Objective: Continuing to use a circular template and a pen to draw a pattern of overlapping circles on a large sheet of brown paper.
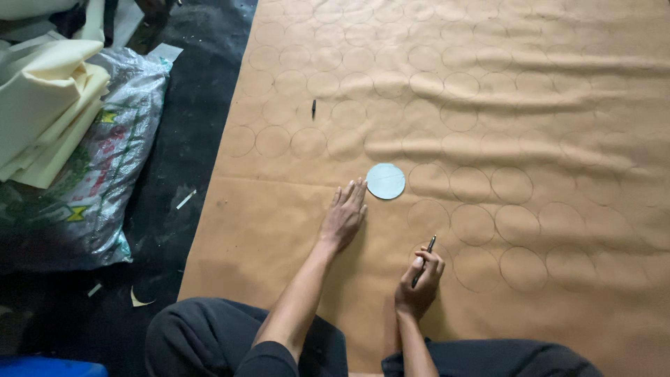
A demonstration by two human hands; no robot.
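A large tan sheet [279, 230] lies spread on the floor, covered with many drawn circles. My left hand [343, 216] rests flat on it, fingers apart, its fingertips just left of a pale blue round disc [386, 181]. My right hand [419, 279] holds a dark pen [426, 257] upright over the sheet, beside a drawn circle. My knees in dark trousers [202, 335] are at the sheet's near edge.
A second dark pen [314, 108] lies on the sheet farther up. Left of the sheet is dark floor [188, 139] with paper scraps. A shiny printed sack [98, 167] with folded cream fabric [42, 105] on it stands at far left.
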